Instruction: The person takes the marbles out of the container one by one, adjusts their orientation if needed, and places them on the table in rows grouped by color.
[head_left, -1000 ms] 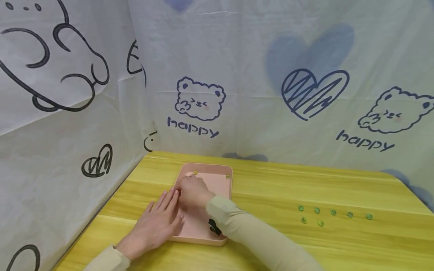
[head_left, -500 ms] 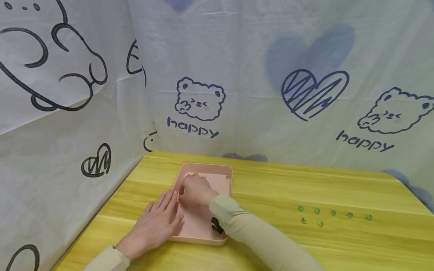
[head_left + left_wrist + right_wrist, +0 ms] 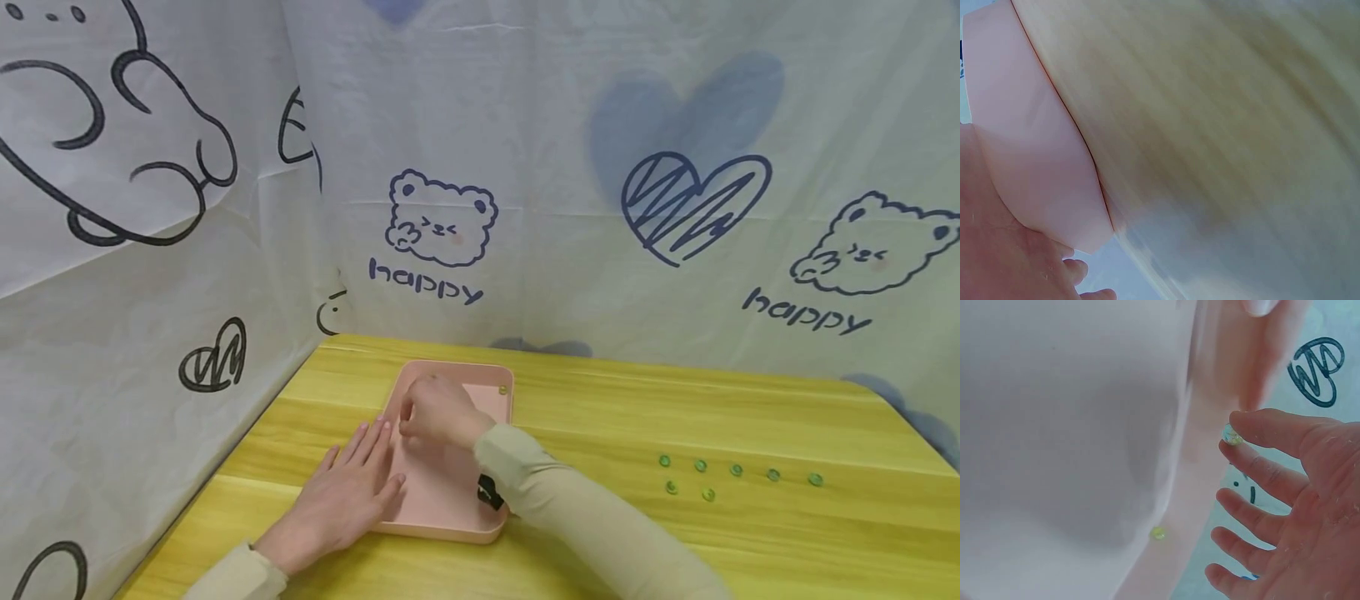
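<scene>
My right hand [image 3: 442, 412] is over the left part of the pink tray [image 3: 438, 532]. In the right wrist view its thumb and forefinger pinch a small translucent bead [image 3: 1231, 435], while the other fingers are loosely bent. One yellow bead [image 3: 1158, 533] sits at the foot of the tray wall in that view; another yellow bead [image 3: 503, 390] lies in the far right corner in the head view. Against the tray's left side rests my left hand [image 3: 337, 492], its fingers extended along the rim. The left wrist view shows that hand beside the outer wall.
Several green beads [image 3: 737, 471] lie in two rows on the yellow wood-grain table [image 3: 600, 417], right of the tray. A black strap [image 3: 491, 493] is at the right wrist, above the tray's near right corner. Printed cloth [image 3: 555, 250] hangs behind and at left.
My right hand has lifted a little and shifted right, away from the left wall and my left fingertips. It now covers the far left bead in the head view. The left hand stays put.
</scene>
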Tool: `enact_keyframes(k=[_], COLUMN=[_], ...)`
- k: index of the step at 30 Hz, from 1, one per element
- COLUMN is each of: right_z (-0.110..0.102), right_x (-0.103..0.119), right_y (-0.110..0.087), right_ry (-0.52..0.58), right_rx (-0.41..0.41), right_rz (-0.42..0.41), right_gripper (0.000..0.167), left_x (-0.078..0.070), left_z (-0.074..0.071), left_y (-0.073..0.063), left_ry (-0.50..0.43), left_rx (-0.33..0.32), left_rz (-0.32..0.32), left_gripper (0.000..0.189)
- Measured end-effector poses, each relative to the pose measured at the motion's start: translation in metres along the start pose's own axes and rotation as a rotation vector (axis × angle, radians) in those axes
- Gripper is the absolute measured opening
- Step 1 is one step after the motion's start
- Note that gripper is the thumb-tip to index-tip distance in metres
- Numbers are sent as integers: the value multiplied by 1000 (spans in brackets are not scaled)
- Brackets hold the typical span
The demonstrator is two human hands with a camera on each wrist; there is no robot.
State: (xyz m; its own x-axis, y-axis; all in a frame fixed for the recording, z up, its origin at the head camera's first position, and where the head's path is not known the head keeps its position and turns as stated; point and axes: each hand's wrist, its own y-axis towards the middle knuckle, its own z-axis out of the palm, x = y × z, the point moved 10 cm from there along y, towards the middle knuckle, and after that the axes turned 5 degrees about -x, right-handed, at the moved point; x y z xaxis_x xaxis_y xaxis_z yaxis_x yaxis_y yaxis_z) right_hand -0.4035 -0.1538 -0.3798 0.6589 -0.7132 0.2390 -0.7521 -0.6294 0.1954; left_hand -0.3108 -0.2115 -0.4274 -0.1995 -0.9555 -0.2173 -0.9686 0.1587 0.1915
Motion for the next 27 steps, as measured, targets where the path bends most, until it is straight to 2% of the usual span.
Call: enact_keyframes(k=[3, 11, 22, 27], right_z=[-8, -31, -48, -55], right_x=[1, -1, -25, -37], right_y=[-2, -20, -42, -54], right_ry=[-17, 24, -3, 17], right_rx=[-17, -66, -112, -121], right_rz=[-29, -57, -19, -5], right_gripper=[6, 7, 5, 6], left_x=[0, -2, -1, -2], left_z=[0, -3, 0, -1], left_y=[0, -1, -1, -1], left_ry=[0, 0, -10, -14], left_rx=[9, 0, -10, -23], left_rz=[0, 18, 12, 9], left_gripper=[70, 68, 69, 69])
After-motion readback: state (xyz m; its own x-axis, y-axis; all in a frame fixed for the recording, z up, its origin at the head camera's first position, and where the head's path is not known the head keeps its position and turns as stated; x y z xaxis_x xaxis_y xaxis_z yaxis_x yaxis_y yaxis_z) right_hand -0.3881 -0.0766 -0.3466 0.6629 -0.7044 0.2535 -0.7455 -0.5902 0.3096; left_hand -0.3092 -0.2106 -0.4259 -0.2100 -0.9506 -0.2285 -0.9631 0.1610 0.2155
